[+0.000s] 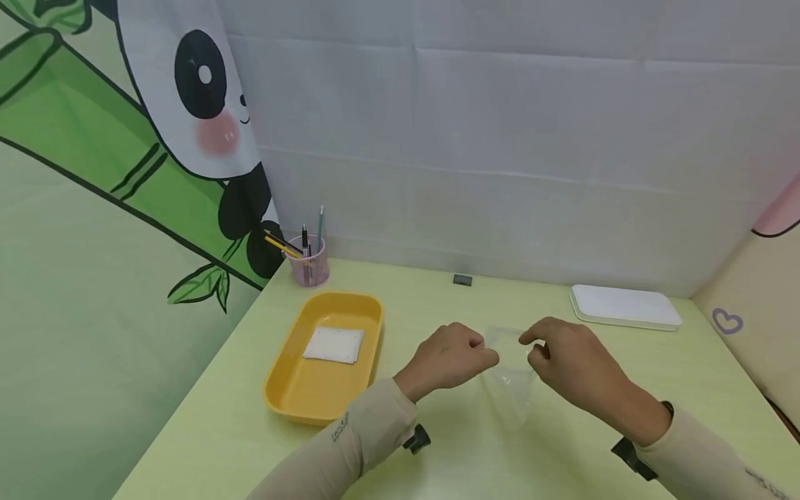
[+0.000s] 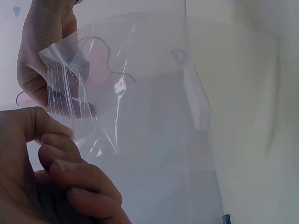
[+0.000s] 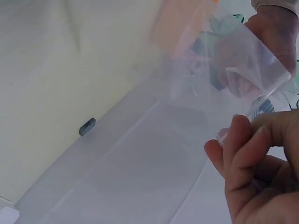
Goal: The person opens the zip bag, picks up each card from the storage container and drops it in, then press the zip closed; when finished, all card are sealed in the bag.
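1. Pink translucent pen cup (image 1: 309, 265): stands at the table's far left corner and holds several pens and pencils.
2. Yellow oblong plastic tray (image 1: 294, 397): lies on the pale green table (image 1: 219, 430), left of both hands. A white folded square cloth (image 1: 334, 344) lies inside it.
3. Left hand (image 1: 451, 360): fingers curled, pinching the left edge of the clear zip-top plastic bag (image 1: 509, 378) near its mouth. The forearm, in a beige sleeve, reaches in from the lower left, and the hand is raised off the table.
4. Clear zip-top plastic bag: hangs between the two hands above the middle of the table, mouth uppermost. In the left wrist view its ribbed seal strip (image 2: 63, 84) shows at the top.
5. Small dark grey block (image 1: 462, 280): lies near the back wall, well apart from the hands.
6. Right hand (image 1: 565, 361): fingers curled, thumb and forefinger pinching the bag's right edge. The forearm enters from the lower right.
7. White flat rectangular lid (image 1: 625, 307): rests at the far right of the table.
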`<state>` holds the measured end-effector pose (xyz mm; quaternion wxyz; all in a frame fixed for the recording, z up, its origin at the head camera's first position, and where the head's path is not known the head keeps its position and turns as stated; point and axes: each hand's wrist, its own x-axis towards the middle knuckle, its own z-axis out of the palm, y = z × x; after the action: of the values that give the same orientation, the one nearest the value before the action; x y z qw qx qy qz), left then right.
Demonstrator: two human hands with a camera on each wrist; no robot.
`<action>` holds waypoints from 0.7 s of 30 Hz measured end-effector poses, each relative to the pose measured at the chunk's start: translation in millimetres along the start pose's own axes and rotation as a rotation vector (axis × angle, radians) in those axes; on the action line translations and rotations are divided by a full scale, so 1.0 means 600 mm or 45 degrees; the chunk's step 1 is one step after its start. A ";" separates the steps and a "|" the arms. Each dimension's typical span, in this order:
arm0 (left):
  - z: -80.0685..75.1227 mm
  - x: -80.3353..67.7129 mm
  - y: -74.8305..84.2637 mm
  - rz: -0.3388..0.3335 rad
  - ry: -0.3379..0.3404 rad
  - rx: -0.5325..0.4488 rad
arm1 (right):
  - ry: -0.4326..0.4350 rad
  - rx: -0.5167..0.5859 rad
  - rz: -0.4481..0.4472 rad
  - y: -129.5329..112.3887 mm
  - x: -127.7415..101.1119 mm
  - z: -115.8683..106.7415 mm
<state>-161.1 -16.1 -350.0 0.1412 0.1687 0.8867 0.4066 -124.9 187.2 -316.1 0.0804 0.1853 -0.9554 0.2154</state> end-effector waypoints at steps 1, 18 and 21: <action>0.000 0.000 0.000 0.009 -0.002 0.000 | -0.006 0.009 0.023 -0.001 0.000 -0.002; 0.024 0.003 0.030 0.083 0.102 0.120 | 0.462 -0.220 -0.517 -0.010 -0.012 0.011; 0.029 0.006 0.041 0.104 0.149 0.134 | 0.565 -0.278 -0.607 -0.010 -0.009 0.009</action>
<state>-153.3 12.3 -342.6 0.0635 0.1879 0.9060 0.3740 -117.9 181.2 -319.9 0.3538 0.3421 -0.8619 0.1220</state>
